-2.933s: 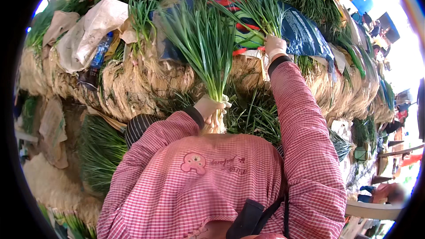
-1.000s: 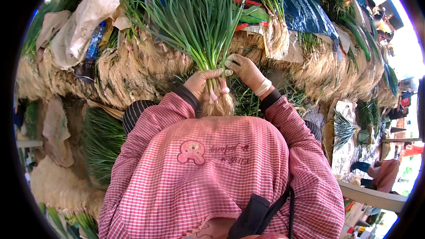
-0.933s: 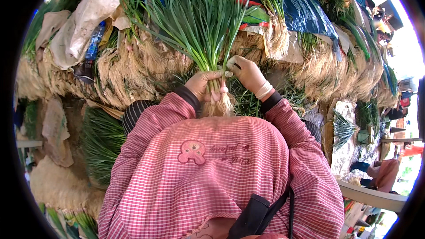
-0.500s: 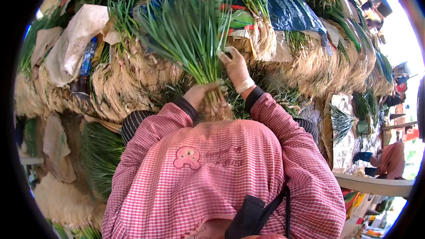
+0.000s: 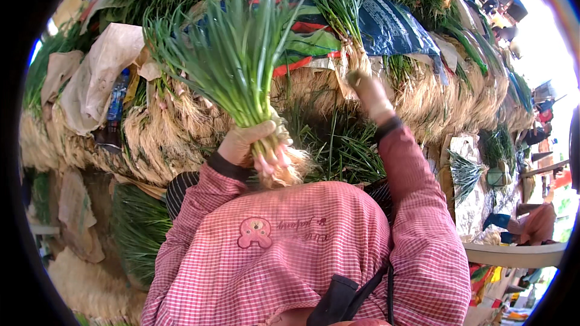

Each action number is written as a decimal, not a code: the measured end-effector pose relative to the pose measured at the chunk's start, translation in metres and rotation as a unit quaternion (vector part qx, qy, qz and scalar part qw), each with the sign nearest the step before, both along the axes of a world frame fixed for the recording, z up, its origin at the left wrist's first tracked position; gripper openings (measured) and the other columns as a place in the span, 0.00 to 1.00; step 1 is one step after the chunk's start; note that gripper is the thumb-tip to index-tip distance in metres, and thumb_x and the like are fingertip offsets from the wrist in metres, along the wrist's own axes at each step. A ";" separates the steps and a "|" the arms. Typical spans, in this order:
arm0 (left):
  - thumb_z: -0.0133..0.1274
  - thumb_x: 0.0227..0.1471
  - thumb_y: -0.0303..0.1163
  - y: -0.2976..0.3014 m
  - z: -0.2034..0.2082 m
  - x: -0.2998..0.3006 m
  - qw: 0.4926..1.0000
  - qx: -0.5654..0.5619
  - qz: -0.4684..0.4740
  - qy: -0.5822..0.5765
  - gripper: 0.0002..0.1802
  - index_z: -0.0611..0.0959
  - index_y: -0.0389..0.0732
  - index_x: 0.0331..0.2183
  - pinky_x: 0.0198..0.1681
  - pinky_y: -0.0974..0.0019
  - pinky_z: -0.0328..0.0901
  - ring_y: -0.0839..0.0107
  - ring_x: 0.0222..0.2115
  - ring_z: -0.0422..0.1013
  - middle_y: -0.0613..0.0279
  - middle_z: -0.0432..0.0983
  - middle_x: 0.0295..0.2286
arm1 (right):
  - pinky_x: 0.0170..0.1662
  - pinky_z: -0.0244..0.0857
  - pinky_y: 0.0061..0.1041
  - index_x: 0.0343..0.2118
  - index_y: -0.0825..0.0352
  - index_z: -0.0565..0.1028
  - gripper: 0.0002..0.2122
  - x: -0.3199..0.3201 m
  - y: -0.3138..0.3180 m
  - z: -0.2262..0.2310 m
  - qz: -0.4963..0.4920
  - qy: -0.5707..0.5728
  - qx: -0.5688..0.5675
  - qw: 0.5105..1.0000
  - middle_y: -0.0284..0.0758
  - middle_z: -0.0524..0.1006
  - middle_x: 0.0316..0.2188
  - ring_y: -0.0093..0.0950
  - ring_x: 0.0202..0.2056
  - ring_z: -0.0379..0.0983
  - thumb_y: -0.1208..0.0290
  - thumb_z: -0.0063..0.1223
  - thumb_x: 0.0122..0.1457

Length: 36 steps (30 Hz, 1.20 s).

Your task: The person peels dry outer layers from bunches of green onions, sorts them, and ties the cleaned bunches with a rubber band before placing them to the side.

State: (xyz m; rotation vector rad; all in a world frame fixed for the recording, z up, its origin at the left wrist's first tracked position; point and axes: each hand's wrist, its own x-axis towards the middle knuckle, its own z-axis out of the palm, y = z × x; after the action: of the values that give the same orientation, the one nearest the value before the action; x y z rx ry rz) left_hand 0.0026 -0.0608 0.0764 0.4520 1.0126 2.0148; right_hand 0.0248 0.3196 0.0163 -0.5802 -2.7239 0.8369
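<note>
A thick bunch of spring onions (image 5: 244, 75) stands nearly upright in front of my chest, its green leaves fanning up and to the left. Wrapped round its stalks just above the pinkish-white bulbs and pale roots is my left hand (image 5: 244, 140). My right hand (image 5: 373, 95) is raised to the right, apart from the bunch and smeared by motion, so its fingers cannot be read. Close above it, a smaller bunch of spring onions (image 5: 344, 15) lies roots-down on the pile.
Ahead runs a long bank of spring onions with straw-coloured roots (image 5: 447, 99), partly covered by a blue plastic sheet (image 5: 396, 24). A dark plastic bottle (image 5: 115, 105) stands at left. Loose green leaves (image 5: 347, 157) lie beyond my lap. More greens (image 5: 142, 229) lie left of me.
My right hand has left the bunch's leaves and swung out to the right. My left hand has shifted left with the bunch, whose bulbs now show more.
</note>
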 end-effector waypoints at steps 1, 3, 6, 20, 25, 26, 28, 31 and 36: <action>0.60 0.48 0.35 -0.004 0.001 -0.006 1.000 0.020 -0.003 0.022 0.16 0.74 0.38 0.37 0.25 0.59 0.75 0.61 0.19 0.75 0.53 0.77 0.24 | 0.43 0.69 0.37 0.42 0.63 0.76 0.12 -0.017 0.018 0.003 -0.039 0.055 0.065 0.996 0.37 0.80 0.38 0.37 0.40 0.77 0.63 0.50 0.60; 0.61 0.46 0.32 -0.012 0.008 -0.007 0.997 0.066 0.024 0.018 0.15 0.73 0.40 0.35 0.38 0.56 0.71 0.65 0.25 0.74 0.61 0.73 0.23 | 0.50 0.66 0.39 0.48 0.63 0.74 0.18 -0.047 0.033 0.024 -0.092 0.063 0.234 0.966 0.42 0.77 0.46 0.40 0.47 0.74 0.57 0.51 0.59; 0.61 0.45 0.28 -0.012 0.023 -0.009 0.996 0.087 0.032 0.009 0.16 0.74 0.39 0.37 0.33 0.60 0.72 0.66 0.24 0.74 0.60 0.74 0.26 | 0.52 0.66 0.38 0.51 0.64 0.71 0.28 -0.077 0.074 0.015 -0.136 -0.111 0.213 0.961 0.46 0.75 0.49 0.42 0.50 0.72 0.46 0.54 0.55; 0.52 0.58 0.39 0.005 -0.009 -0.023 0.984 0.027 0.128 -0.125 0.24 0.72 0.35 0.51 0.25 0.67 0.70 0.68 0.20 0.71 0.50 0.77 0.31 | 0.48 0.71 0.21 0.43 0.61 0.77 0.11 -0.094 0.036 0.085 0.114 -0.153 0.553 0.811 0.29 0.78 0.40 0.25 0.43 0.74 0.76 0.55 0.56; 0.56 0.54 0.41 0.002 -0.032 -0.033 0.985 0.125 0.069 -0.098 0.19 0.77 0.37 0.41 0.29 0.62 0.75 0.68 0.24 0.75 0.56 0.77 0.26 | 0.48 0.66 0.17 0.55 0.59 0.70 0.19 -0.050 0.000 0.045 0.139 -0.047 0.392 0.908 0.26 0.75 0.47 0.18 0.47 0.69 0.75 0.51 0.60; 0.56 0.53 0.37 0.007 -0.030 -0.027 0.988 0.066 0.109 -0.085 0.14 0.78 0.38 0.37 0.31 0.60 0.77 0.69 0.25 0.76 0.60 0.76 0.23 | 0.46 0.65 0.17 0.56 0.60 0.68 0.19 -0.041 -0.007 0.020 0.171 -0.017 0.303 0.937 0.25 0.75 0.48 0.16 0.46 0.68 0.73 0.50 0.61; 0.55 0.53 0.34 0.015 -0.027 -0.017 0.985 0.033 0.110 -0.129 0.14 0.76 0.36 0.40 0.34 0.57 0.76 0.62 0.25 0.76 0.55 0.77 0.24 | 0.28 0.65 0.17 0.51 0.67 0.70 0.12 -0.003 -0.077 0.018 0.126 0.087 -0.488 0.859 0.29 0.77 0.36 0.14 0.28 0.68 0.72 0.47 0.65; 0.51 0.56 0.35 0.018 -0.050 -0.017 0.988 0.035 -0.014 -0.148 0.16 0.74 0.34 0.43 0.28 0.59 0.75 0.57 0.24 0.77 0.46 0.78 0.25 | 0.35 0.69 0.17 0.44 0.64 0.72 0.09 0.026 -0.128 -0.010 0.262 0.077 -0.305 0.912 0.28 0.76 0.36 0.20 0.30 0.72 0.74 0.50 0.60; 0.46 0.60 0.38 0.009 -0.067 -0.017 0.988 -0.081 -0.043 -0.127 0.17 0.77 0.34 0.40 0.18 0.64 0.70 0.63 0.16 0.73 0.48 0.78 0.25 | 0.38 0.74 0.23 0.38 0.59 0.75 0.07 0.057 -0.189 0.024 0.270 -0.060 0.159 0.948 0.31 0.76 0.34 0.25 0.32 0.76 0.74 0.52 0.56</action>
State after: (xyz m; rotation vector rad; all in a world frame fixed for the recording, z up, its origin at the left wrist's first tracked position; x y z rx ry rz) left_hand -0.0147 -0.0519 0.0095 0.1442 0.9696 1.8416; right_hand 0.0818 0.1304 0.0407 0.2025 -3.0861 0.4439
